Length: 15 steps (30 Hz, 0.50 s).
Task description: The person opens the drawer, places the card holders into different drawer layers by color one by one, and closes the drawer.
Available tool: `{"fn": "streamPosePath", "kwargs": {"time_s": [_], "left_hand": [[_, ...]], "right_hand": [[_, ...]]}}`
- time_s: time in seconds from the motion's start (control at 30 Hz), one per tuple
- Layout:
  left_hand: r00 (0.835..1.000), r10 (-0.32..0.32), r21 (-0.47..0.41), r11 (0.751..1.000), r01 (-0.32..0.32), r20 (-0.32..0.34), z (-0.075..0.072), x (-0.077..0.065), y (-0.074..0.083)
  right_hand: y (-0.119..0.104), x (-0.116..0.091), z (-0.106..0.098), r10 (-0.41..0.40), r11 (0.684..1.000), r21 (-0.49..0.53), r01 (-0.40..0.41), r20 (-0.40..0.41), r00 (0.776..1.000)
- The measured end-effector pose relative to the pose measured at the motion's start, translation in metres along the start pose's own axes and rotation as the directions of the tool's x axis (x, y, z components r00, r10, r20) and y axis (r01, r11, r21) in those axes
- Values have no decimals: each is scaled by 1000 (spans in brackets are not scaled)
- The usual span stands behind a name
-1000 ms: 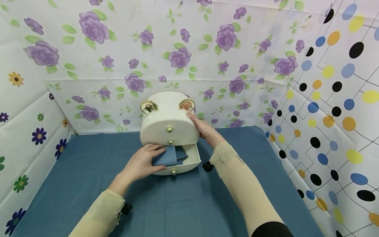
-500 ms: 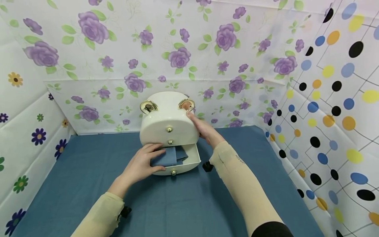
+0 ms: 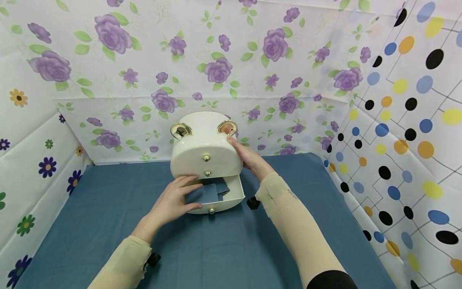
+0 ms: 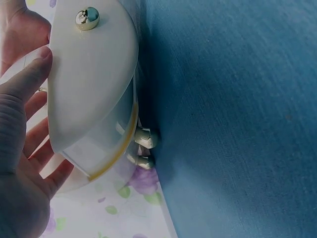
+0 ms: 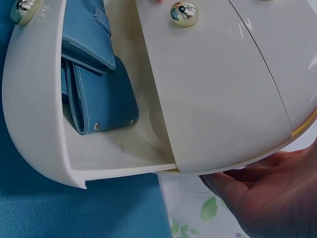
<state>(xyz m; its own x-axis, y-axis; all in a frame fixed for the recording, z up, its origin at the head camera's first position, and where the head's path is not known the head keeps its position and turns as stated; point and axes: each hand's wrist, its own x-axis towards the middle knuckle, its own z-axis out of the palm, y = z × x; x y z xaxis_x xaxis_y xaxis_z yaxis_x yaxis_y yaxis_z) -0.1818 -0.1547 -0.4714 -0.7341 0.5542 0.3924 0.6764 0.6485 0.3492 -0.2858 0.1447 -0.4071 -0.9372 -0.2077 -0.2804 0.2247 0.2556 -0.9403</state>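
Note:
A white rounded storage box (image 3: 202, 154) stands upright with its bottom drawer (image 3: 229, 205) pulled out. Blue stitched wallets (image 5: 101, 94) lie overlapping in that drawer; whether the pieces are joined I cannot tell. At the drawer's left end, my left hand (image 3: 171, 198) has its fingers spread over the opening, close to the upper blue wallet (image 3: 203, 194). In the left wrist view its thumb (image 4: 37, 72) is at the drawer front's rim. My right hand (image 3: 252, 160) rests against the box's right side, thumb near the gold-rimmed ear (image 3: 228, 127); its other fingers are mostly hidden.
Round metallic knobs (image 3: 206, 158) mark the shut upper drawers. Blue cloth (image 3: 216, 257) covers the table. Behind the box rises a flowered sheet (image 3: 144, 60), and a dotted sheet (image 3: 408, 152) hangs at the right.
The upper blue wallet, raised and lighter before, now lies lower and flatter in the drawer. Both hands have stayed almost in place.

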Motion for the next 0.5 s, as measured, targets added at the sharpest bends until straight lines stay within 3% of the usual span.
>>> {"fn": "streamPosePath", "kwargs": {"time_s": [0.27, 0.4, 0.5], "left_hand": [[999, 5, -56, 998, -8, -49, 5, -2, 3], [988, 10, -108, 994, -28, -157, 8, -4, 9], [966, 21, -156, 986, -63, -256, 11, -7, 17]], "right_hand": [[2, 1, -1, -1, 1000, 4, 1, 5, 1000], [1, 1, 0, 1, 1000, 4, -1, 3, 1000], [0, 1, 0, 3, 1000, 3, -3, 3, 1000]]}}
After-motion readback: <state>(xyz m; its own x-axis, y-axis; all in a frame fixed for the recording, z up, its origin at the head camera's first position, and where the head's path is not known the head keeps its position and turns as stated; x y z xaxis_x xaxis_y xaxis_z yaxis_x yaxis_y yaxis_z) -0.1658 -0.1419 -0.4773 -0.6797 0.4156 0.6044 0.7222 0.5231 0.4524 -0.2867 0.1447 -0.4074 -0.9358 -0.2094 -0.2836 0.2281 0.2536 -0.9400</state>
